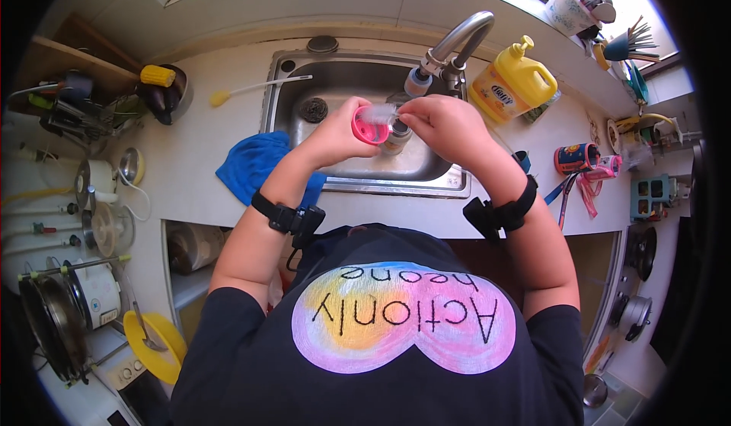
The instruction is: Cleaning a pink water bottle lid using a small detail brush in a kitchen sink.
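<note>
Over the stainless steel sink (342, 175), my left hand (337, 132) grips a pink bottle lid (372, 132), its hollow side facing up. My right hand (442, 120) pinches a small bristle brush (378, 113), whose pale bristles lie across the lid's rim. Below the hands, an open-topped bottle (398, 139) stands in the sink, partly hidden. A dark scouring ball (314, 109) lies on the sink floor at the left. The curved metal faucet (465, 32) reaches in behind my right hand.
A blue cloth (257, 163) drapes over the sink's front left edge. A long-handled yellow sponge brush (220, 97) lies at the left. Right of the faucet stands a yellow detergent jug (511, 83). Strapped bottle sleeves (577, 157) sit farther right. A bowl of eggplants (165, 97) and corn stands left.
</note>
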The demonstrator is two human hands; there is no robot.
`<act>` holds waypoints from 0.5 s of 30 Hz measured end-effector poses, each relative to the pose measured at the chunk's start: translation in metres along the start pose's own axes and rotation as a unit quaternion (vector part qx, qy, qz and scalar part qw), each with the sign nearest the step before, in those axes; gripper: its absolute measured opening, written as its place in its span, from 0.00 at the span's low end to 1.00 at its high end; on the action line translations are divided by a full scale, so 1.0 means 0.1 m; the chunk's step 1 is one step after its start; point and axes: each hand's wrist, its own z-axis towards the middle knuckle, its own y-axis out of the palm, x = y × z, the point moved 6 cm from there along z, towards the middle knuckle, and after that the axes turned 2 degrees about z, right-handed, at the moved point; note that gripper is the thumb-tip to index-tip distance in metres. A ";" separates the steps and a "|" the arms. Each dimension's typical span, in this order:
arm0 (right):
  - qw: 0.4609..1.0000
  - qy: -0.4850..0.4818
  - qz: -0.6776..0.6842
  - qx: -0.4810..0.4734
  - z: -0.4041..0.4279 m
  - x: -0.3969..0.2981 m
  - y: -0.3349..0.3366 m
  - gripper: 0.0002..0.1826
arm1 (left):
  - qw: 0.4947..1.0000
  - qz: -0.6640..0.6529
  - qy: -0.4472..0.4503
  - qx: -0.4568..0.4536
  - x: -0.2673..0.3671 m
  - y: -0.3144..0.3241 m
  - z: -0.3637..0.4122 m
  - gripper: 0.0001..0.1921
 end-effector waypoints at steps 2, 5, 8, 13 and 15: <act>0.996 -0.027 -0.084 0.012 -0.01 -0.07 -0.03 0.08 | 0.999 -0.023 0.007 -0.034 0.01 0.01 0.00 0.39; 0.976 -0.089 -0.192 0.047 -0.04 -0.18 -0.04 0.06 | 0.997 -0.062 0.011 -0.048 0.01 -0.05 0.05 0.38; 0.974 -0.094 -0.199 0.047 -0.01 -0.25 0.05 0.12 | 0.988 -0.123 -0.045 -0.081 0.01 -0.04 0.05 0.36; 0.966 -0.036 -0.257 -0.014 0.09 -0.13 0.33 0.04 | 0.997 -0.008 0.038 0.060 -0.05 -0.13 0.11 0.31; 0.964 0.005 -0.243 -0.107 0.04 -0.27 0.34 0.04 | 0.983 0.136 0.068 0.103 0.06 -0.12 0.11 0.28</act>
